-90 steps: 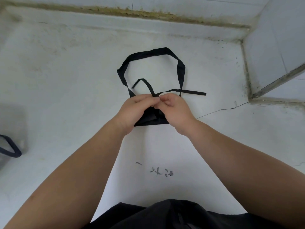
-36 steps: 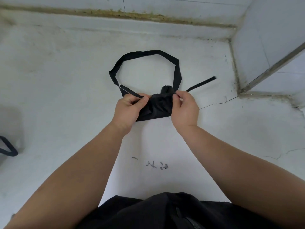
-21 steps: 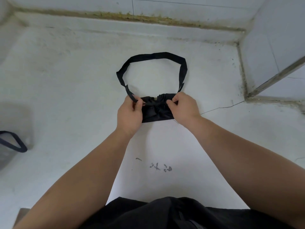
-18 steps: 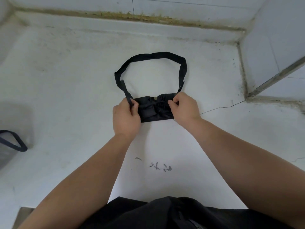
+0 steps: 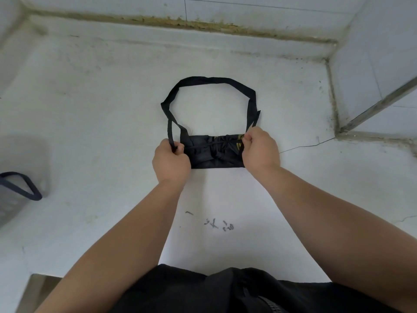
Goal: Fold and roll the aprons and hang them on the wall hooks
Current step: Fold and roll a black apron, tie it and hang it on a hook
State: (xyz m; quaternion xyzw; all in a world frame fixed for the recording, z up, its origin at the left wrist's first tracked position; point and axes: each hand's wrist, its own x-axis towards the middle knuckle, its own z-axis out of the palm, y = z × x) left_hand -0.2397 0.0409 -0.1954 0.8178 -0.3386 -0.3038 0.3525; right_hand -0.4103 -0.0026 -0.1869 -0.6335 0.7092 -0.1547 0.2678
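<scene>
Moving left hand (image 5: 171,162) and right hand (image 5: 260,151) apart, from meeting over the middle of the rolled apron (image 5: 214,154) to gripping at its opposite ends. Taking up the tie ends previously lying loose toward the right. Now pinching left strap (image 5: 169,132) and right strap (image 5: 255,119), pulling outward.

bright, soft, even light on the white surface (image 5: 90,109); a grey shadow beside the basket (image 5: 13,195). lines bow at the edges; the centre is sharp.
</scene>
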